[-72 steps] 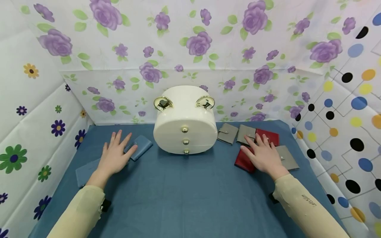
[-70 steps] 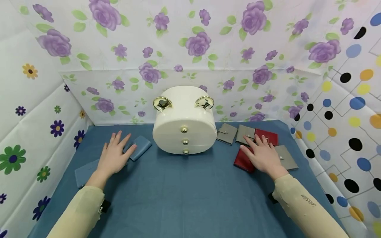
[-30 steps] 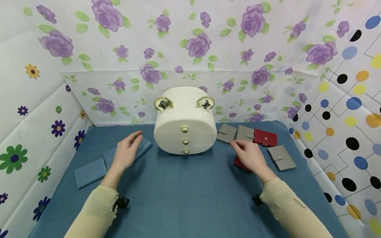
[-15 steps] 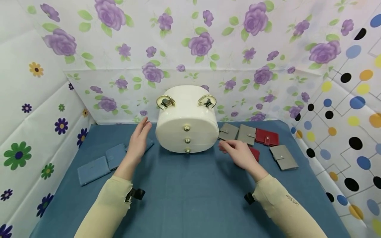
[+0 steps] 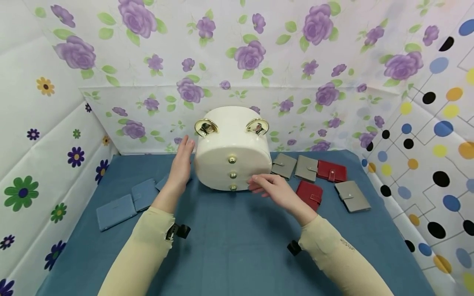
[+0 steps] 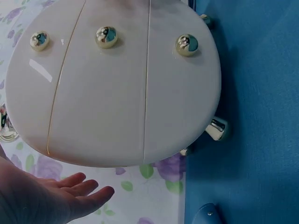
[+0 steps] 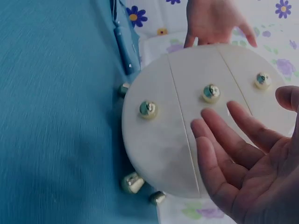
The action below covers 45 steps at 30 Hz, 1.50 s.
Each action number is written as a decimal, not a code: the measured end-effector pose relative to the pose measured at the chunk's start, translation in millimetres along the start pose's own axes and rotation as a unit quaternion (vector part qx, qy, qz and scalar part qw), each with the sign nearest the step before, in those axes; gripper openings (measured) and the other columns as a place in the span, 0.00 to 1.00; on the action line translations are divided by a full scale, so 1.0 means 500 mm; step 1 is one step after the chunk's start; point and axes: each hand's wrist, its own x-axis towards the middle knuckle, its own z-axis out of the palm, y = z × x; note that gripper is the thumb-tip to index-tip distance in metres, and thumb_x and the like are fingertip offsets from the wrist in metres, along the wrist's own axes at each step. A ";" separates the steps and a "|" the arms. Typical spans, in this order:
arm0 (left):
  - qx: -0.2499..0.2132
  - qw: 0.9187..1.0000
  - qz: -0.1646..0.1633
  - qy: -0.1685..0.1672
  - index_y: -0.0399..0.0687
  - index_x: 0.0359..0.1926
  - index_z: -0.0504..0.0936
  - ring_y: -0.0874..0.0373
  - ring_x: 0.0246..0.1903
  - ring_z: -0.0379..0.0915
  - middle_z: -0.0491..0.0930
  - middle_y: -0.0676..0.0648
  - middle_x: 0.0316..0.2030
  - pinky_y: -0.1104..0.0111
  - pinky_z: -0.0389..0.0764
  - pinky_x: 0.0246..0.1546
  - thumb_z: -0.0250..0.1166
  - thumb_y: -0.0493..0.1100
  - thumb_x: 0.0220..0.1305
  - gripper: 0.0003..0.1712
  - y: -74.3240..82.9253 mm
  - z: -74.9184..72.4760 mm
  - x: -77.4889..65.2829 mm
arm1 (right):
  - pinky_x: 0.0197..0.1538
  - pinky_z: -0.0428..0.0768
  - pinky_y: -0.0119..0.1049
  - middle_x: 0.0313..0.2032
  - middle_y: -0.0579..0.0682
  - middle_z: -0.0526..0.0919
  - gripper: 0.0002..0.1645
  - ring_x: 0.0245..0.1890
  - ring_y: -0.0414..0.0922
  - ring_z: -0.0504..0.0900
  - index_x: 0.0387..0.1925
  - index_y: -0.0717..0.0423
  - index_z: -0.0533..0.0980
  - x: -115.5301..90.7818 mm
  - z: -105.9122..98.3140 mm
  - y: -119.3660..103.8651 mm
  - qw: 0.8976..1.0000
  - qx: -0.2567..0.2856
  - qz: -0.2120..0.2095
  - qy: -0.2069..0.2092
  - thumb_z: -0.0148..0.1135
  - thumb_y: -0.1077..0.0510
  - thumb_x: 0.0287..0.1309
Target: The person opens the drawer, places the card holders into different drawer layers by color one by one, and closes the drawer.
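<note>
A cream oval box (image 5: 231,135) with drawer seams and three gold knobs (image 7: 211,93) stands at the back middle of the table. At its left side is my left hand (image 5: 179,166), fingers stretched upward and held close beside the wall; the left wrist view shows a gap between those fingers and the box. My right hand (image 5: 272,187) hovers before the lower right of the box's front. Its fingers are loosely bent in front of the drawers in the right wrist view, with nothing held. Short gold feet (image 6: 217,128) support the box.
Blue wallets (image 5: 116,211) lie to the left, one partly behind my left hand. On the right are grey wallets (image 5: 352,196) and red wallets (image 5: 309,194) with snap straps. A floral cloth wall (image 5: 155,98) rises close behind the box. Gold rings (image 5: 257,126) project near its top.
Both hands have come inward from the wallets at either side to the box. The left has risen beside it; the right has moved left to its front, uncovering a red wallet.
</note>
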 end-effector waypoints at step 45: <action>0.043 0.994 -0.081 -0.063 0.52 0.87 0.32 0.49 0.84 0.26 0.31 0.47 0.86 0.47 0.37 0.82 0.43 0.84 0.71 0.63 0.020 0.026 0.054 | 0.60 0.80 0.56 0.63 0.58 0.84 0.33 0.63 0.55 0.81 0.68 0.60 0.76 0.079 0.083 -0.081 0.994 0.079 -0.043 0.062 0.38 0.41 0.88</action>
